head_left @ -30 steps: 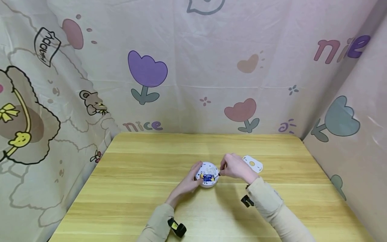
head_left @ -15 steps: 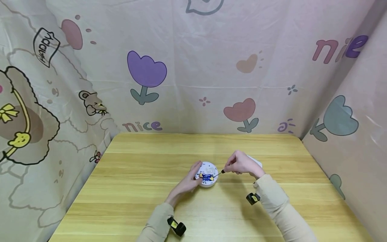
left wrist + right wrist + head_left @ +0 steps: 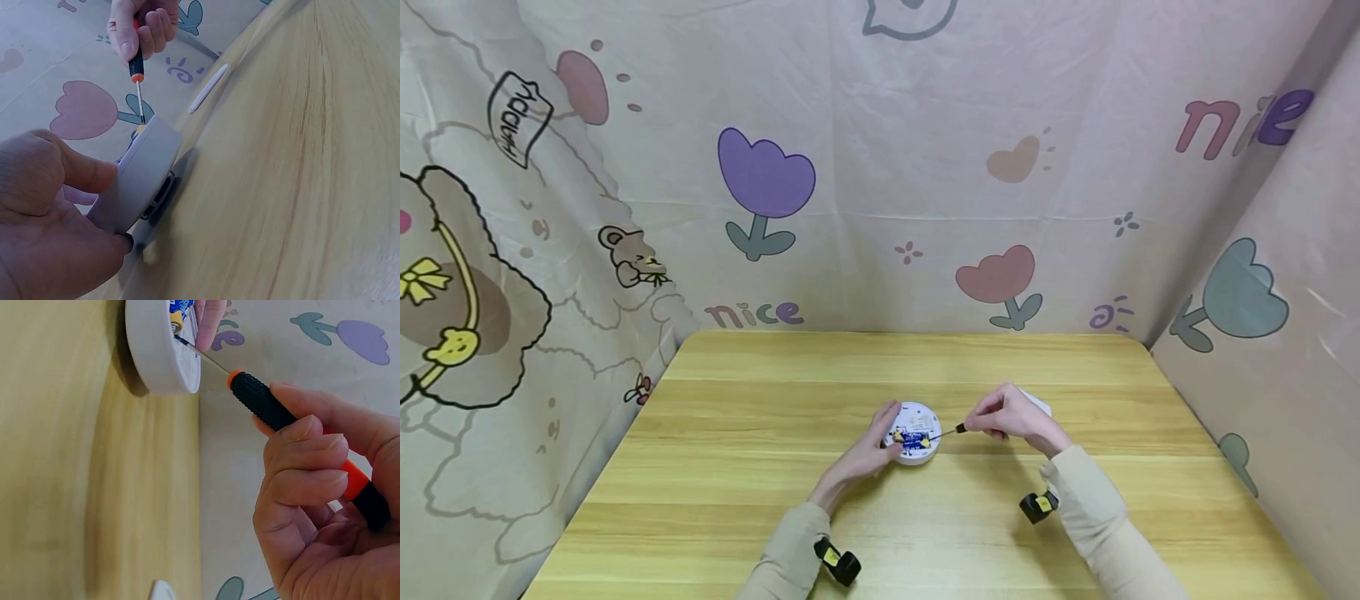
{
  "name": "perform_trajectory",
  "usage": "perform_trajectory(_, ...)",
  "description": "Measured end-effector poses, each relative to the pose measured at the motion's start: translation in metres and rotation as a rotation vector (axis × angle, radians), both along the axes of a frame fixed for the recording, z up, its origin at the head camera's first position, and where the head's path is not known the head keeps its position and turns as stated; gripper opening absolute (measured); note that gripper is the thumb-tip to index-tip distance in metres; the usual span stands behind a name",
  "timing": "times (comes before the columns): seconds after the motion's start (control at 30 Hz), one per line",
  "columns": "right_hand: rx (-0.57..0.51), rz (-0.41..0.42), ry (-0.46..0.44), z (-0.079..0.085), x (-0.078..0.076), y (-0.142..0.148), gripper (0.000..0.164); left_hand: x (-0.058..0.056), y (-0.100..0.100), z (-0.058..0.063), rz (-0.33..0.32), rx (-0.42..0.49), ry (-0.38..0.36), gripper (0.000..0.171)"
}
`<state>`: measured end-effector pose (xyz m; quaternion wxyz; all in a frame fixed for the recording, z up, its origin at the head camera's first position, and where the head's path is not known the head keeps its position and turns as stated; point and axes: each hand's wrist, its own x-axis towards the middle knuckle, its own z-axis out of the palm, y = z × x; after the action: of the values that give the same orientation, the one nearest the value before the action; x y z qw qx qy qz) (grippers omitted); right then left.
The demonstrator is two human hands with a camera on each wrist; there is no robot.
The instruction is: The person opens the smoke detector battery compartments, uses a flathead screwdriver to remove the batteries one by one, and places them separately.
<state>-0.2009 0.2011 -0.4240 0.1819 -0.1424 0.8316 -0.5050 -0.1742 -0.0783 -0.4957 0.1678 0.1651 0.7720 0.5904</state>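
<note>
My left hand (image 3: pixel 867 450) grips a round white smoke alarm (image 3: pixel 919 417) by its left side, close over the table. In the left wrist view the thumb lies along the rim of the alarm (image 3: pixel 147 165) and fingers support it below. A blue battery (image 3: pixel 913 441) sits in its upturned face, with yellow pieces at the battery's ends. My right hand (image 3: pixel 1011 414) pinches a slim screwdriver (image 3: pixel 265 400) with a black and orange handle. The tip of its shaft is right at the yellow piece (image 3: pixel 177 324) at the battery's right end.
A white oblong plate (image 3: pixel 1036 402) lies on the wooden table (image 3: pixel 760 417) beyond the right hand, partly hidden by it. A printed cloth (image 3: pixel 880 167) hangs behind the table and along both sides. Each wrist carries a black camera.
The right hand has drawn back to the right, so more of the screwdriver shows and the hand now covers part of the plate. The left hand and the alarm stay in place.
</note>
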Motion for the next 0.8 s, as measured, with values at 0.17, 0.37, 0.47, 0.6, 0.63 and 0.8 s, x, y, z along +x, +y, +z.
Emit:
perform_trajectory(0.17, -0.060, -0.009, -0.020, -0.008, 0.002, 0.007, 0.023, 0.000, -0.001, 0.000, -0.004, -0.010, -0.004, 0.077)
perform_trajectory(0.37, -0.111, -0.023, -0.034, -0.014, 0.004, 0.011, 0.026, -0.001, -0.002, -0.001, -0.001, -0.014, -0.010, 0.076)
perform_trajectory(0.47, -0.129, -0.037, -0.056, -0.016, 0.006, 0.013, 0.028, -0.001, -0.002, -0.002, 0.000, -0.021, -0.007, 0.076)
perform_trajectory(0.6, -0.140, -0.049, -0.076, -0.020, 0.009, 0.016, 0.031, -0.002, -0.003, -0.002, -0.009, -0.032, -0.003, 0.075)
perform_trajectory(0.63, -0.141, -0.049, -0.077, -0.021, 0.010, 0.016, 0.031, -0.001, -0.003, -0.002, -0.012, -0.035, 0.001, 0.075)
perform_trajectory(0.8, -0.172, -0.050, -0.071, -0.026, 0.012, 0.018, 0.034, 0.000, -0.003, 0.000, -0.015, -0.040, 0.012, 0.074)
